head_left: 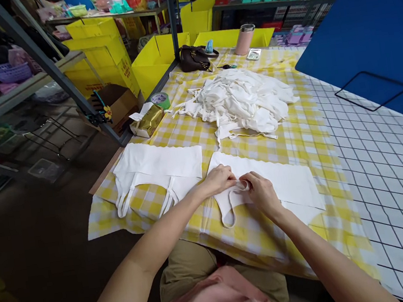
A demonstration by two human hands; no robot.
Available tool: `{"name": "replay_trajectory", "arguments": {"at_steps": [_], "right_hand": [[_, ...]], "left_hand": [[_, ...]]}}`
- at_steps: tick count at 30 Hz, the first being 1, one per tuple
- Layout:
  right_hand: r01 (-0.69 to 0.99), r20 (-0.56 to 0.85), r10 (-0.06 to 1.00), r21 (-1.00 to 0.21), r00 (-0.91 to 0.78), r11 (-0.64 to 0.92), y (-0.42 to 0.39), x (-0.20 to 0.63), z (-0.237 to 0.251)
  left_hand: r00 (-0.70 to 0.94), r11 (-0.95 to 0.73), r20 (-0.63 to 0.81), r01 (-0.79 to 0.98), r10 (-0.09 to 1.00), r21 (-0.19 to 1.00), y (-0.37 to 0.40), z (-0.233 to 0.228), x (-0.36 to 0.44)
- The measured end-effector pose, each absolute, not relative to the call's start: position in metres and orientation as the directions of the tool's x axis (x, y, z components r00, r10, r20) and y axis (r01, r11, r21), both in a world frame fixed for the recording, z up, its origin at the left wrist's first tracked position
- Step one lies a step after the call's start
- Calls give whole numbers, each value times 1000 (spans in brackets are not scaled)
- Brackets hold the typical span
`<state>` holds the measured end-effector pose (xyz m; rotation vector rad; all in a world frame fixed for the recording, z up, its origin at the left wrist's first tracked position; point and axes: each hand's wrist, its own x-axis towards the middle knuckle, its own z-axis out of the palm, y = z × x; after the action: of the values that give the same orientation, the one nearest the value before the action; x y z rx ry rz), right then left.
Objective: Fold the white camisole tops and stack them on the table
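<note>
Head view: a desk [305,122] is covered with yellow-and-white checked cloth [184,133], on which a heap of white garments [242,98] is piled beyond the hands. A white camisole [287,184] is spread flat at the near edge, directly beneath both hands, its wide scalloped panel extended mostly to the right. By the left hand [220,178] and the right hand [260,190] a thin strap [242,185] of it is held between them; each grip is closed on that strap, fingertips nearly meeting. Another white camisole, laid out flat [165,160], is placed to the left, apart from both hands.

Behind the desk, an open yellow box [158,60] is seen, its bottom hidden. Beside it, a brown cardboard box [121,102] is left open, its dark contents unreadable. On a shelf at left, a purple basket [11,72] is set. At the desk's far end, a dark handbag [193,59] and a pink tumbler [244,41] are stood. White tissue is shown protruding from a gold tissue pack [149,120], beside green-edged tape [160,100].
</note>
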<state>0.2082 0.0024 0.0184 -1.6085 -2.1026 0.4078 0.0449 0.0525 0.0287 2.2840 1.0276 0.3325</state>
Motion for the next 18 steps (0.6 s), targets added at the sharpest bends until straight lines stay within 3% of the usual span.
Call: {"name": "replay_trajectory", "arguments": {"at_steps": [11,18], "right_hand": [[817,173,938,-462,-299,345,14,201,20],[681,274,945,-659,-179,320,-3,196,28]], "left_hand": [[666,-539,-39,635,745,553,54,26,48],[651,-506,-31,618,758,601,51,27,47]]}}
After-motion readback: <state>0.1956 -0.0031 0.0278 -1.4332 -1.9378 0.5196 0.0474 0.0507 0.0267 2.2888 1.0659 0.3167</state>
